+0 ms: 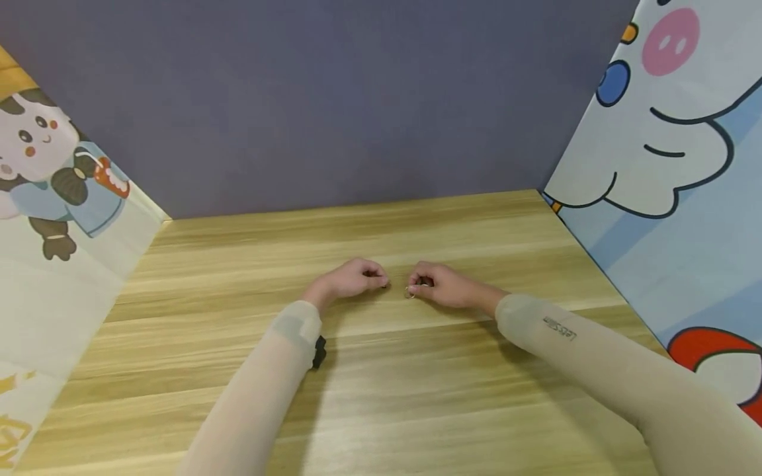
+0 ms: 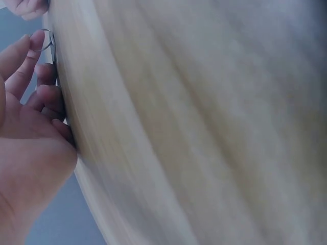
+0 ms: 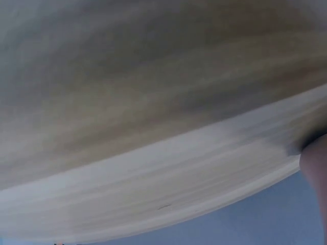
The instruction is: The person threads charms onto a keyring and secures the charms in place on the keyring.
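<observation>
In the head view, both hands are low over the wooden table, fingertips facing each other with a small gap. My left hand (image 1: 355, 277) pinches a small ring-like piece (image 1: 386, 285) between thumb and index finger. At the fingertips of that hand, the left wrist view has a thin silver metal ring (image 2: 47, 41); the other fingers are curled against the tabletop. My right hand (image 1: 443, 284) pinches a thin metal ring (image 1: 409, 292) at its fingertips. Only a sliver of the right hand (image 3: 316, 163) enters the right wrist view, its fingers out of frame.
The light wood-grain table (image 1: 381, 396) spreads around both forearms. A dark grey wall (image 1: 357, 99) rises behind it. Cartoon-printed panels flank it, a left panel (image 1: 71, 284) and a right panel (image 1: 684, 264). A black object (image 1: 319, 352) shows beside the left sleeve.
</observation>
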A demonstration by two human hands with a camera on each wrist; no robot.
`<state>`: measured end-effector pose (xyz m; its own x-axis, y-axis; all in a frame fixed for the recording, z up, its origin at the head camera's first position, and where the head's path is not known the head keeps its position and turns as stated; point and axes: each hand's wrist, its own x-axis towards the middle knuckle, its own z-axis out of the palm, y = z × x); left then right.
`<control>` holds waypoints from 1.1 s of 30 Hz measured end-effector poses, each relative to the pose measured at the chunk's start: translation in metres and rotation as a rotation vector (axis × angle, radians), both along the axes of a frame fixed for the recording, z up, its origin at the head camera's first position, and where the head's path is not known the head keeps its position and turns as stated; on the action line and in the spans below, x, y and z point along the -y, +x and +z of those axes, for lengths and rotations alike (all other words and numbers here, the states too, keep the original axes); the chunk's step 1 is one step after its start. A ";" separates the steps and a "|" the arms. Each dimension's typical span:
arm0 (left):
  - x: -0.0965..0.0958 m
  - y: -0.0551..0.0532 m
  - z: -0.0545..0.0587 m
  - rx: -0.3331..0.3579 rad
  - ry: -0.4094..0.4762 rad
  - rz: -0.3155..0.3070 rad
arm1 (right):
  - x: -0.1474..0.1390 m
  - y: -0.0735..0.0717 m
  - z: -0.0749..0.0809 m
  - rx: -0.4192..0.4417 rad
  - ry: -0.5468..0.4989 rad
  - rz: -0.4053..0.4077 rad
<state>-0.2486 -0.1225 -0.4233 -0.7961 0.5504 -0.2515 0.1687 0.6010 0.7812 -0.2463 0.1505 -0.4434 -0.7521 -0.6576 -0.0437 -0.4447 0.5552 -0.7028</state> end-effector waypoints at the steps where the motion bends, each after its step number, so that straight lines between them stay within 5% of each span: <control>1: -0.001 0.000 0.000 0.006 0.001 -0.004 | -0.002 0.001 0.000 -0.001 -0.004 -0.002; 6: 0.000 -0.003 0.001 0.007 0.009 -0.043 | -0.004 0.001 0.002 0.035 -0.038 0.002; 10: 0.005 -0.003 0.005 -0.016 -0.022 -0.085 | -0.008 0.000 0.011 0.143 -0.079 -0.002; 14: 0.010 -0.001 0.016 -0.051 -0.022 -0.065 | -0.015 0.000 0.024 0.254 -0.160 -0.043; 21: 0.007 -0.001 0.044 -0.123 0.157 0.056 | -0.019 -0.002 0.057 0.379 -0.498 -0.223; 28: -0.008 0.006 0.060 -0.048 0.444 0.256 | -0.015 0.009 0.081 0.298 -0.788 -0.364; 33: -0.020 0.016 0.065 -0.006 0.631 0.340 | 0.001 0.025 0.096 0.237 -0.833 -0.378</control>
